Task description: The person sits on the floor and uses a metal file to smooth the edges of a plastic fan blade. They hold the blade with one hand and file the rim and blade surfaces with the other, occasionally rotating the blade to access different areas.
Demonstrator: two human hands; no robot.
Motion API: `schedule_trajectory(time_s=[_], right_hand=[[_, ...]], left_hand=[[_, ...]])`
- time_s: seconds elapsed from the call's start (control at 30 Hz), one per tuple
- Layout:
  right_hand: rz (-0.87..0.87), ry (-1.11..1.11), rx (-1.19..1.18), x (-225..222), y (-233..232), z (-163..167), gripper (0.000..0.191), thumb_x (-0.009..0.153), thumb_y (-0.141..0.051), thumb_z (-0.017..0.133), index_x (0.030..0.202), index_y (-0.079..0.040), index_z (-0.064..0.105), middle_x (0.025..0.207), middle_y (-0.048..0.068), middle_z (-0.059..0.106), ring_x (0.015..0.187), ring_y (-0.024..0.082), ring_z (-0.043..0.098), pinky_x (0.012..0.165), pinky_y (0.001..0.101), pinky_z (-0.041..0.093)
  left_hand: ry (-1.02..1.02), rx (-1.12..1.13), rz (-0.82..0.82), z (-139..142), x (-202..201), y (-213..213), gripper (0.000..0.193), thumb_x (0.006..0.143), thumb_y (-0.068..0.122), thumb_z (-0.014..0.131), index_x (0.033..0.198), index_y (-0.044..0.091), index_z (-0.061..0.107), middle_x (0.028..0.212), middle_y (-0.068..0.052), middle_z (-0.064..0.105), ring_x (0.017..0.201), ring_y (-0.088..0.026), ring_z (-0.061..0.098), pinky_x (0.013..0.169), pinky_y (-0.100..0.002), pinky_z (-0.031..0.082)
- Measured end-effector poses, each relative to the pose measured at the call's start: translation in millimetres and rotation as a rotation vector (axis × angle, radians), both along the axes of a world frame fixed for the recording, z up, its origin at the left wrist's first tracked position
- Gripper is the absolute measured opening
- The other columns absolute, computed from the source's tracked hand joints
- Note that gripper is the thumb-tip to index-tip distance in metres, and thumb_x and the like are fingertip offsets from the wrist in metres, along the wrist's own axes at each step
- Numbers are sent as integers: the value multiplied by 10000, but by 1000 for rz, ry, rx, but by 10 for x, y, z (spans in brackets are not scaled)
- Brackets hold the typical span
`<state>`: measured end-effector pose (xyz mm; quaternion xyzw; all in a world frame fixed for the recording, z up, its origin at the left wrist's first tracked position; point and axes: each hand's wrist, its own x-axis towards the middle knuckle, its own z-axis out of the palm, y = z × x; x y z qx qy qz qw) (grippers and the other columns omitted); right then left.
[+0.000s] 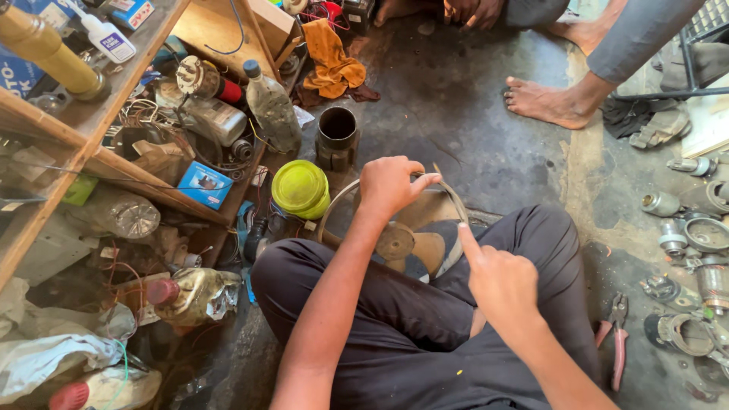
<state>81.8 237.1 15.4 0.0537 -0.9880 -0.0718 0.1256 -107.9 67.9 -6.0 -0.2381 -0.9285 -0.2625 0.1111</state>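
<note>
Left hand (389, 184) is clamped on the far rim of the fan blade assembly (402, 235), which rests on the floor between the person's crossed legs. Right hand (497, 277) is loosely curled, index finger extended and touching the ring's right side. Yellow lid (300, 188) lies just left.

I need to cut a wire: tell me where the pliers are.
The red-handled pliers lie on the floor at lower right of the head view, beside the person's right knee, just left of the metal motor parts.
</note>
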Motion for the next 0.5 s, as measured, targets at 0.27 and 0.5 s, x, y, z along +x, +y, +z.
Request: schedule_trajectory(time_s=[0.27,0.5], right_hand=[[-29,-117,40,409,101,336,680,737,-94,679,1401,-229,623,621,10,620,537,193,655,496,360,521],[-29,-55,95,371,59,428,665,737,-102,695,1384,-245,640,618,-9,593,547,167,636,501,338,499]], left_hand=[[-110,-67,47,-93,-84,-39,516,822,708,634,930,246,838,794,-50,753,788,-288,723,673,-427,541],[-102,-69,47,-40,-56,-57,505,817,698,644,938,249,840,820,-34,761,803,-278,727,682,-425,544]])
